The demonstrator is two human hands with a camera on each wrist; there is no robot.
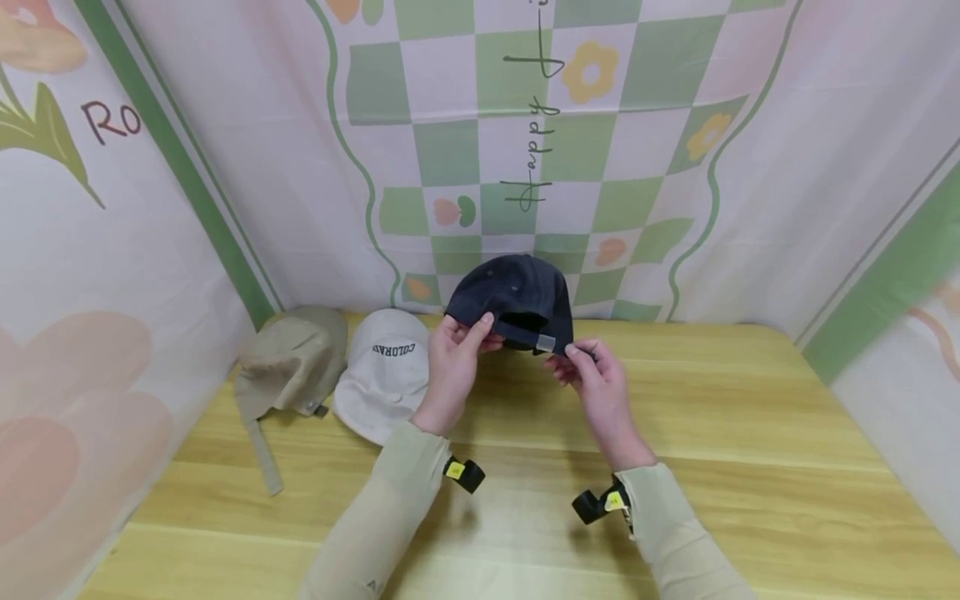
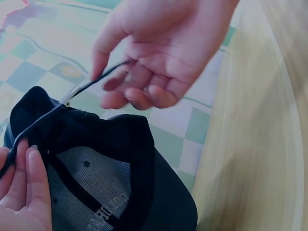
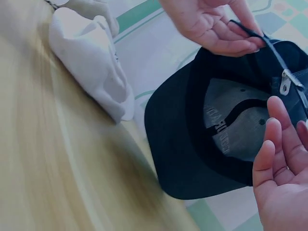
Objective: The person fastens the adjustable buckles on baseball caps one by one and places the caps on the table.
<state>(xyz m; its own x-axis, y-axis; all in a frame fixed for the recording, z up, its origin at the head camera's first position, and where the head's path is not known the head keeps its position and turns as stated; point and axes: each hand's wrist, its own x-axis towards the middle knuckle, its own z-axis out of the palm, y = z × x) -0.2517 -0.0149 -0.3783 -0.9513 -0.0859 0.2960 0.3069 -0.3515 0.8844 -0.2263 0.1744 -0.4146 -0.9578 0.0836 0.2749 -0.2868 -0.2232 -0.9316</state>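
Note:
A dark navy baseball cap (image 1: 517, 287) is held up above the back of the table, its rear opening and strap towards me. My left hand (image 1: 457, 358) pinches one end of the back strap (image 1: 517, 332) between thumb and fingers. On the other side, my right hand (image 1: 596, 383) pinches the strap's loose tail (image 2: 109, 71), just past the metal buckle (image 3: 285, 83). The cap's grey inside (image 3: 236, 118), with raised lettering, shows in both wrist views, its brim pointing away from me.
Left of the hands, a pale cap (image 1: 386, 367) with dark lettering lies on the wooden table (image 1: 712, 433). Beside it sits a khaki cap (image 1: 296, 354), its strap hanging loose towards the front. A printed curtain (image 1: 442, 154) stands close behind the table.

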